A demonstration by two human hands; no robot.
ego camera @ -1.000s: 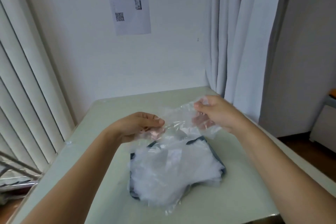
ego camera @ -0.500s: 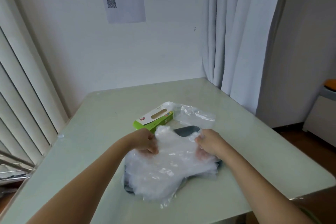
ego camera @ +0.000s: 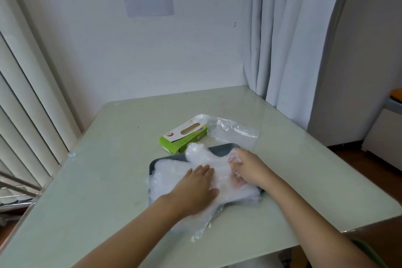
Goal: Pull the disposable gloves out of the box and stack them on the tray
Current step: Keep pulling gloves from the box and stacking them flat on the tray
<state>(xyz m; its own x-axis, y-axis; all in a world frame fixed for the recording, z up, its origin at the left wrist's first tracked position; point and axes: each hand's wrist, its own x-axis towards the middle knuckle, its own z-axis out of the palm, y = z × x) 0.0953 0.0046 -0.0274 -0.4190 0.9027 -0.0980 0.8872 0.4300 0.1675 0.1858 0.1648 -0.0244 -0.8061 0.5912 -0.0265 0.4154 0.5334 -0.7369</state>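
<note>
- Gloves (ego camera: 174,174): thin clear film piled on the dark tray (ego camera: 219,148), spilling over its near edge. Likely limp, light and slippery, so pinch a cuff edge.
- Left hand (ego camera: 193,189) presses flat on the pile, fingers (ego camera: 204,169) straight.
- Right hand (ego camera: 248,169) is at the pile's right side, its fingers veiled by film; I cannot tell its grip.
- Green box (ego camera: 185,137) lies just behind the tray on the counter (ego camera: 108,169).

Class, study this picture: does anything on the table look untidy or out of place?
Yes. The glove stack overhangs the near edge of the tray and trails onto the table instead of sitting inside it. A loose clear plastic sheet also lies off the tray, beside the green box.
</note>
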